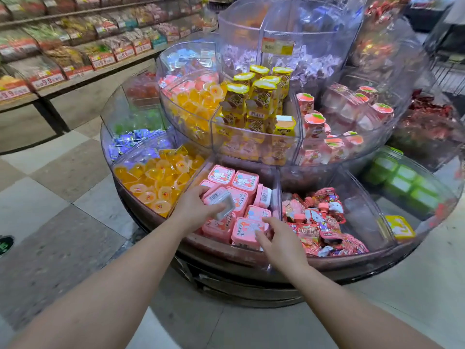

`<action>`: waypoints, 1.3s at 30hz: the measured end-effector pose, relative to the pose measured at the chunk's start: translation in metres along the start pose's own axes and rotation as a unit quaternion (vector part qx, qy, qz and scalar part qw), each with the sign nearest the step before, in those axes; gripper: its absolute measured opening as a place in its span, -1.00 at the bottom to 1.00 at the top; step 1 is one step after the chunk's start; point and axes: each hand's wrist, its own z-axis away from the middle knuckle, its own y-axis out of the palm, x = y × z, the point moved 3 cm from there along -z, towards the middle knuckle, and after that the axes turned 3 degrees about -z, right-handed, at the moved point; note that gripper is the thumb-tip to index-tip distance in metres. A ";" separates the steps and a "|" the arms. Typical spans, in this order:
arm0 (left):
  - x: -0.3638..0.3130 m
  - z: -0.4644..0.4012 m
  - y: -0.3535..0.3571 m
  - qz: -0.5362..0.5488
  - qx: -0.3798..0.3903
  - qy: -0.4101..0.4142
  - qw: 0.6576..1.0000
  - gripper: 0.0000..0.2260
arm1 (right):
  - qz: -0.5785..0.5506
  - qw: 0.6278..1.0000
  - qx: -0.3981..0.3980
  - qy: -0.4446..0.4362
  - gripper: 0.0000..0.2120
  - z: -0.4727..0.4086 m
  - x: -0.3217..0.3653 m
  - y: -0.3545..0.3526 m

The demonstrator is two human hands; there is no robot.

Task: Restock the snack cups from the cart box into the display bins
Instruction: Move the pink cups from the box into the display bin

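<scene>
You get one view only, from the camera on your head, wide-angle, so straight edges bow toward the frame's borders. It looks forward and steeply down onto the round tiered stand (251,270), close enough that your forearms run in from the bottom edge. The lowest bins sit nearest the lens at centre; shelves (75,59) lie farther off, upper left; floor (63,222) fills the lower left.

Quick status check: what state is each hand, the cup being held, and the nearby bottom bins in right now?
Left hand: grips a pink cup, tilted.
Right hand: open, fingertips on a cup.
Held cup: tipped, barcode side up, above the others.
Pink cup bin: partly filled, cups jumbled.
Orange jelly bin: heaped.
Pouch bin: loose pile, right side sparse.
</scene>
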 end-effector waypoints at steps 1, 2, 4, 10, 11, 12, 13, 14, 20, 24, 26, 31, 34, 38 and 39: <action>0.001 -0.001 0.001 0.002 0.007 -0.001 1.000 -0.72 | 0.012 1.000 0.010 0.013 -0.56 -0.003 0.002 -0.002; 0.002 -0.001 0.001 0.004 0.012 -0.002 1.000 -0.70 | 0.034 0.999 0.033 0.027 -0.52 -0.007 0.004 -0.002; 0.003 -0.002 0.001 0.007 0.017 -0.002 1.000 -0.69 | 0.069 0.992 0.087 0.061 -0.46 -0.014 0.010 0.001; 0.007 -0.003 0.000 0.013 0.015 0.008 1.000 -0.70 | -0.093 0.969 0.119 0.196 -0.66 -0.027 0.007 0.012; 0.007 -0.003 -0.002 0.013 0.012 0.012 1.000 -0.69 | -0.122 0.967 0.108 0.198 -0.65 -0.027 0.008 0.011; 0.007 -0.002 -0.004 0.010 0.006 0.019 1.000 -0.68 | -0.120 0.971 0.098 0.181 -0.63 -0.030 0.009 0.008; 0.005 -0.001 -0.005 0.005 -0.002 0.026 1.000 -0.68 | -0.091 0.979 0.096 0.152 -0.62 -0.033 0.011 0.005; 0.003 0.000 -0.007 0.000 -0.011 0.033 0.999 -0.68 | -0.051 0.986 0.105 0.123 -0.61 -0.036 0.014 0.002; 0.006 0.003 -0.010 -0.006 -0.040 0.050 0.998 -0.65 | 0.082 0.992 0.093 0.036 -0.28 -0.034 0.024 0.011; 0.007 0.005 -0.010 0.005 -0.036 0.055 0.998 -0.69 | 0.038 0.993 0.015 0.107 -0.44 -0.024 0.016 0.016; 0.008 0.005 -0.010 0.004 -0.033 0.053 0.998 -0.67 | -0.002 0.986 0.046 0.157 -0.47 -0.022 0.012 0.021; 0.006 0.008 -0.009 -0.003 -0.029 0.056 0.998 -0.72 | -0.178 0.954 0.010 0.240 -0.59 -0.024 0.011 0.025; 0.005 0.009 -0.008 -0.007 -0.021 0.057 0.998 -0.71 | -0.124 0.976 -0.019 0.177 -0.51 -0.025 0.016 0.018; 0.008 0.007 -0.007 -0.003 -0.015 0.056 0.998 -0.70 | 0.023 0.995 -0.058 0.077 -0.40 -0.025 0.023 0.005; 0.009 0.006 -0.007 -0.001 -0.012 0.053 0.998 -0.69 | 0.051 0.995 -0.057 0.071 -0.45 -0.026 0.024 0.004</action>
